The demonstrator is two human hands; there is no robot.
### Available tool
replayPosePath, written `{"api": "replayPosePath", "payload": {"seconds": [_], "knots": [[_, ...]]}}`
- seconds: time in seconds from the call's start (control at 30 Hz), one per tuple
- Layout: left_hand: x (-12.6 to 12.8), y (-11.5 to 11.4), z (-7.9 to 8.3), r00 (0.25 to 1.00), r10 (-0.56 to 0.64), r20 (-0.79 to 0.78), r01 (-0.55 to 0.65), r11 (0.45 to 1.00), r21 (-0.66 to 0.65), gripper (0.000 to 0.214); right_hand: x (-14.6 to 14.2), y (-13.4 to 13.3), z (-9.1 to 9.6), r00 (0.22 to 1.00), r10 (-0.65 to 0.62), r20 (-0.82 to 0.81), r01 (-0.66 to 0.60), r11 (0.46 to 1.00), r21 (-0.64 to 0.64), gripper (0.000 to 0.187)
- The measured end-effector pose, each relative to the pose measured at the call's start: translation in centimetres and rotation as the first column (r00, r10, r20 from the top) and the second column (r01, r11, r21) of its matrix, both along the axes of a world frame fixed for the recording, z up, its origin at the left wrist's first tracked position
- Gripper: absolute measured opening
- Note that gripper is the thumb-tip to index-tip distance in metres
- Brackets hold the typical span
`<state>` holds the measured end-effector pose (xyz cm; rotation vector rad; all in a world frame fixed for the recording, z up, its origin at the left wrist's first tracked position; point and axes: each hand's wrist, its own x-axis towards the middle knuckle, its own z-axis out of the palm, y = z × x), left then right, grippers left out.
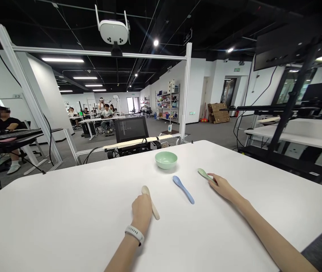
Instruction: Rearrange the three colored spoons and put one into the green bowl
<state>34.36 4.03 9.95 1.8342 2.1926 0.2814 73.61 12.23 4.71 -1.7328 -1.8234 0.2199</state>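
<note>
On the white table (93, 211), my left hand (142, 212) is closed at a beige spoon (154, 209), its knuckles covering part of the spoon's middle; the fingertips are hidden. My right hand (220, 186), farther off to the right, has its thumb and fingers around the handle of a light green spoon (203, 173), whose bowl end points to the far left. Between my hands a blue spoon (184, 190) lies slanted, touched by neither. A light green bowl (166, 161) stands upright beyond the spoons.
An aluminium frame (187, 94) rises behind the table's far edge, with a black mesh chair (131, 132) beyond it. To the right stand a black monitor stand (288, 98) and a white desk (299, 132). Several people sit at desks in the background.
</note>
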Motion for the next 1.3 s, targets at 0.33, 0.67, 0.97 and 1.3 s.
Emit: {"api": "replayPosePath", "payload": {"seconds": [0.33,0.67,0.97,1.3], "knots": [[-0.5,-0.1,-0.2,0.997,0.000,0.072,-0.006,0.997,0.074,0.052,0.5,0.2,-0.2,1.000,-0.023,0.016,0.022,0.996,0.082,0.048],[-0.7,0.0,-0.2,0.996,0.013,0.091,-0.019,0.998,0.063,0.055,1.0,0.7,-0.7,0.999,-0.038,0.015,0.036,0.993,0.112,0.056],[-0.9,0.2,-0.3,0.994,0.023,0.106,-0.031,0.997,0.071,0.054,0.8,0.5,-0.5,0.998,-0.060,0.006,0.059,0.993,0.099,0.051],[-1.0,0.4,-0.8,0.995,0.006,0.100,-0.014,0.997,0.078,0.052,0.8,0.7,-0.5,0.997,-0.072,0.009,0.070,0.991,0.111,0.049]]}}
